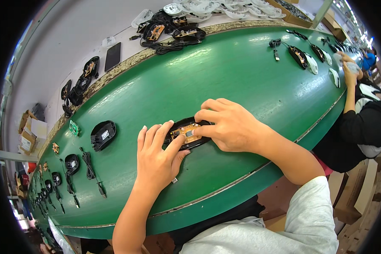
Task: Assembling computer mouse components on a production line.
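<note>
On the green belt in front of me lies a black computer mouse base with a tan circuit board (189,133) inside it. My left hand (158,154) grips the left end of the base, its fingers along the far side and the thumb pressing on the board. From the right, my right hand (233,127) closes over the other end, with fingertips at the board's right part. The fingers cover both ends of the base. A small cable plug (174,180) shows beside my left wrist; most of its cable is hidden.
Left of my hands are a black mouse shell (103,135), a green circuit board (74,128) and coiled cables (88,165). Beyond the belt lie a phone (113,56), piled mouse parts (169,31) and clear covers (224,7). At right, a co-worker's hands (350,72) work near opened mice (298,57).
</note>
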The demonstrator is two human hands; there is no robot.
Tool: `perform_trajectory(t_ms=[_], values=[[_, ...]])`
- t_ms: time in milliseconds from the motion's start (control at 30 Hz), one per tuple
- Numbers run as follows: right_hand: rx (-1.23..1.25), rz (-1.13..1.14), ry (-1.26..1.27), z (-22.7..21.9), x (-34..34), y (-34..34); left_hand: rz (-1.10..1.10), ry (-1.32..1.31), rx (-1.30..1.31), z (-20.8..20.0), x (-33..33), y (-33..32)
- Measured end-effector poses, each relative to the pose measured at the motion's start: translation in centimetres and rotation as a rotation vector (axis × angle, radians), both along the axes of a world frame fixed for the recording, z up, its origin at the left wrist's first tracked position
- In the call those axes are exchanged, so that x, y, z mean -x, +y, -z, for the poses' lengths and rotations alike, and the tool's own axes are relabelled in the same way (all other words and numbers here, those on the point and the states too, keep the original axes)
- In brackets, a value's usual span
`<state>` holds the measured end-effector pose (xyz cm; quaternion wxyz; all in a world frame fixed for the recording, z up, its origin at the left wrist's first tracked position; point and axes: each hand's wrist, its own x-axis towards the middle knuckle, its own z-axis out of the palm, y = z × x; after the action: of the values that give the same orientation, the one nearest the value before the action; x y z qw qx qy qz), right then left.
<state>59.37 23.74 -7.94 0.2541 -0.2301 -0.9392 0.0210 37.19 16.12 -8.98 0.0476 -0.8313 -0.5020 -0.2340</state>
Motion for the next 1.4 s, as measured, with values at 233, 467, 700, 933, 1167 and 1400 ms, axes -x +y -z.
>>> perform_trajectory(t_ms=[233, 467, 700, 933, 1167, 1400], values=[[0.183, -0.120, 0.120, 0.9, -1.5, 1.3, -0.026, 0.018, 0.026, 0.3, -0.6, -0.2], [0.206, -0.154, 0.047, -0.7, -1.3, 1.3, -0.025, 0.034, -0.007, -0.9, -0.4, -0.3], [0.217, -0.141, 0.220, -1.0, 0.3, -1.0, -0.005, -0.015, -0.001, -1.8, -0.2, -1.5], [0.254, -0.031, 0.107, -0.5, -1.1, -0.3, -0.051, -0.145, -0.063, -2.6, -0.8, -3.2], [0.335, 0.579, 0.005, -2.9, -2.4, -0.6, -0.039, -0.153, -0.077, -2.9, 2.9, -5.4], [0.455, 0.962, -0.209, -9.1, -3.9, -2.0, -0.148, -0.218, -0.168, -5.5, 4.8, -5.4]])
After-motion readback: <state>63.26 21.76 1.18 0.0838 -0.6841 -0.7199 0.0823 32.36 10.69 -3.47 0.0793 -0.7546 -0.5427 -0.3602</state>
